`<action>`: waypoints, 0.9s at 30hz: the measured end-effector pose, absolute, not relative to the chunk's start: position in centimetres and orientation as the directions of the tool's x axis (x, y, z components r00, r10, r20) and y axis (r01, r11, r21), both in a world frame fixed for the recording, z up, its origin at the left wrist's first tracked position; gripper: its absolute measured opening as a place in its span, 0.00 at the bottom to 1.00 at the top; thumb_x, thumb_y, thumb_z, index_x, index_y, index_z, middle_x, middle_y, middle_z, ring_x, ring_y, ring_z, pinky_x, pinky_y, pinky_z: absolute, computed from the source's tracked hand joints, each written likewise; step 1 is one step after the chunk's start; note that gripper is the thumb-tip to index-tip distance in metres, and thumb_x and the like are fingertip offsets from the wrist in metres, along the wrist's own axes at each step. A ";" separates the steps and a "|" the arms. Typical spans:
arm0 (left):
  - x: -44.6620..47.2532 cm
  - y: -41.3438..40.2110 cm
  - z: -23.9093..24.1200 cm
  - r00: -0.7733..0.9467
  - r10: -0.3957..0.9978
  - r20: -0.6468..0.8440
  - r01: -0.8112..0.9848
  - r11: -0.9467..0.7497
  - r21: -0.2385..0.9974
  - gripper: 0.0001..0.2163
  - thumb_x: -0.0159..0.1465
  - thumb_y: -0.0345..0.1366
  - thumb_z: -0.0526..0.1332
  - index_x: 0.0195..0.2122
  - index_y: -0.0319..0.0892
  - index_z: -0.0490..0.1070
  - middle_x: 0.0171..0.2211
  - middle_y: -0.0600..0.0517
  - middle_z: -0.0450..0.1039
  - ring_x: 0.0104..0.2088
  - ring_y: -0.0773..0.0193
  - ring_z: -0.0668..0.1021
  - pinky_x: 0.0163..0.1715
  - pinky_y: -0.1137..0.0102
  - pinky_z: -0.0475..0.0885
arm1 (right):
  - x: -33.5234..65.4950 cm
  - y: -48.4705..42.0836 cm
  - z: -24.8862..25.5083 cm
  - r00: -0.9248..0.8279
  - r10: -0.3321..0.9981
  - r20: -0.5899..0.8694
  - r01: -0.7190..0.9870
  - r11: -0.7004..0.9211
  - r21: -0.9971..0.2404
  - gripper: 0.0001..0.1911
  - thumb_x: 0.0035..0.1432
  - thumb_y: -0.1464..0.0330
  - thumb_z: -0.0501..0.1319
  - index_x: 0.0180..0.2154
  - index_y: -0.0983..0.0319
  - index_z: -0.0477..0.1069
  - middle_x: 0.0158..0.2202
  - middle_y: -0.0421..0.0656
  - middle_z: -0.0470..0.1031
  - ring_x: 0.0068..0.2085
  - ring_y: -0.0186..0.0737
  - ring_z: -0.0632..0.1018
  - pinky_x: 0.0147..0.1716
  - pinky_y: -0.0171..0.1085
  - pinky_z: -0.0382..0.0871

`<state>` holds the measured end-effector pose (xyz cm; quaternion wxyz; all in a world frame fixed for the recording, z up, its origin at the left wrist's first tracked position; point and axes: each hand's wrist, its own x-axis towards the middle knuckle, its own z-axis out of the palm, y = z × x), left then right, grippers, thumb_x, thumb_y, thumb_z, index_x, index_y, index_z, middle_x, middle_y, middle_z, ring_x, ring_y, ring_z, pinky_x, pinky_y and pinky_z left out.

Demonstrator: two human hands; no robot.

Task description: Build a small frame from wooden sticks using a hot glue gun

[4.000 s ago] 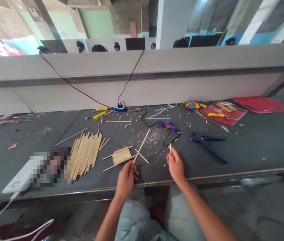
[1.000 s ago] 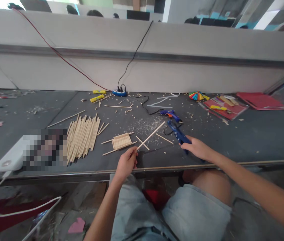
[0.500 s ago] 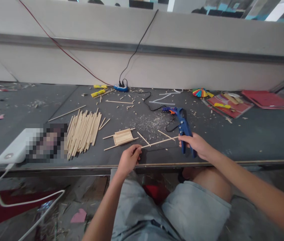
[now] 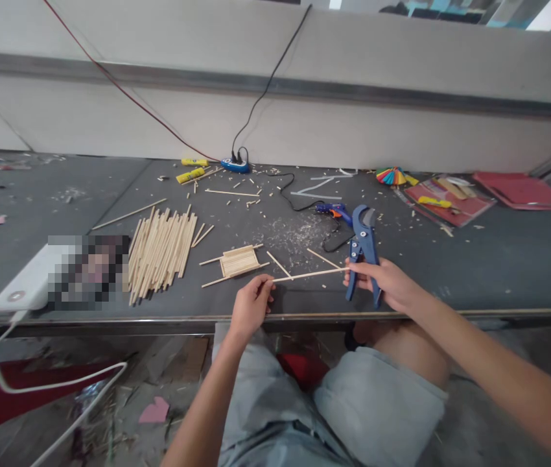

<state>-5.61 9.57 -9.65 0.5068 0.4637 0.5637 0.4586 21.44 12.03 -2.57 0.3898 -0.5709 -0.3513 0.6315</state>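
Observation:
Near the table's front edge, my left hand (image 4: 255, 301) pinches one end of a thin wooden stick (image 4: 309, 275). The stick's other end reaches the fingers of my right hand (image 4: 383, 279), which is closed around a blue pipe cutter (image 4: 365, 243) with its curved jaw pointing away from me. Just beyond my left hand lies a small stick frame (image 4: 239, 262) with a filled middle and longer rails. Two loose sticks, one of them a short stick (image 4: 279, 264), rest behind the held one. A blue glue gun (image 4: 334, 211) lies behind the cutter.
Left of the frame is a pile of wooden sticks (image 4: 163, 254). A white power bank (image 4: 32, 279) sits at the left edge beside a blurred-out phone-like object. Two yellow glue tubes (image 4: 190, 176) and a blue power strip (image 4: 235, 165) stand at the back. Red folders (image 4: 523, 190) lie far right.
The cutter has turned in my right hand, its jaw now showing more fully and its head swung slightly to the right. My left hand keeps its pinch on the stick.

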 end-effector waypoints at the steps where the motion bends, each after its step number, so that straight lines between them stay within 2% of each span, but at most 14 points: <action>1: -5.6 9.5 -9.6 -0.059 0.988 -0.145 0.031 0.147 0.989 0.14 0.56 0.46 0.61 0.36 0.40 0.73 0.26 0.53 0.72 0.19 0.71 0.71 0.14 0.78 0.65 | 21.5 12.0 -2.5 -0.051 0.892 -0.448 -0.107 -0.451 -0.886 0.11 0.45 0.68 0.70 0.32 0.63 0.74 0.29 0.43 0.75 0.31 0.39 0.77 0.36 0.40 0.76; 6: -5.3 9.1 -8.8 -0.105 0.985 -0.140 -0.140 0.124 0.982 0.15 0.56 0.45 0.61 0.38 0.39 0.70 0.30 0.52 0.73 0.29 0.66 0.76 0.25 0.73 0.74 | 21.6 11.5 -1.6 -0.128 0.900 -0.417 -0.141 -0.433 -0.890 0.11 0.47 0.67 0.68 0.35 0.63 0.73 0.28 0.42 0.75 0.31 0.38 0.77 0.37 0.41 0.76; 9: -5.0 8.7 -7.7 -0.169 0.975 -0.147 -0.315 0.087 0.945 0.13 0.55 0.41 0.64 0.39 0.39 0.71 0.33 0.51 0.74 0.34 0.65 0.78 0.31 0.72 0.75 | 21.6 10.9 -1.0 -0.156 0.910 -0.385 -0.147 -0.407 -0.902 0.12 0.48 0.67 0.68 0.36 0.62 0.73 0.29 0.41 0.75 0.32 0.38 0.77 0.39 0.42 0.76; 13: -4.4 8.3 -6.1 -0.209 0.964 -0.165 -0.524 0.032 0.851 0.11 0.53 0.36 0.67 0.36 0.40 0.72 0.35 0.52 0.76 0.35 0.66 0.79 0.34 0.73 0.74 | 21.5 10.4 0.1 -0.155 0.920 -0.360 -0.128 -0.380 -0.916 0.11 0.49 0.66 0.67 0.36 0.61 0.72 0.28 0.41 0.74 0.32 0.38 0.77 0.38 0.43 0.75; 21: -3.7 7.9 -4.0 -0.235 0.958 -0.163 -0.645 -0.029 0.763 0.13 0.53 0.31 0.67 0.39 0.41 0.70 0.33 0.54 0.77 0.33 0.70 0.79 0.37 0.75 0.74 | 21.1 10.0 1.1 -0.159 0.927 -0.340 -0.128 -0.361 -0.924 0.11 0.48 0.65 0.67 0.36 0.60 0.72 0.28 0.40 0.74 0.32 0.39 0.76 0.37 0.42 0.74; 27: -3.7 7.7 -3.6 -0.241 0.953 -0.185 -0.655 -0.020 0.755 0.12 0.54 0.32 0.67 0.39 0.42 0.69 0.35 0.55 0.77 0.34 0.72 0.78 0.41 0.75 0.73 | 21.1 9.7 1.0 -0.168 0.927 -0.335 -0.135 -0.358 -0.924 0.11 0.48 0.66 0.67 0.36 0.60 0.72 0.29 0.40 0.74 0.33 0.39 0.76 0.39 0.43 0.74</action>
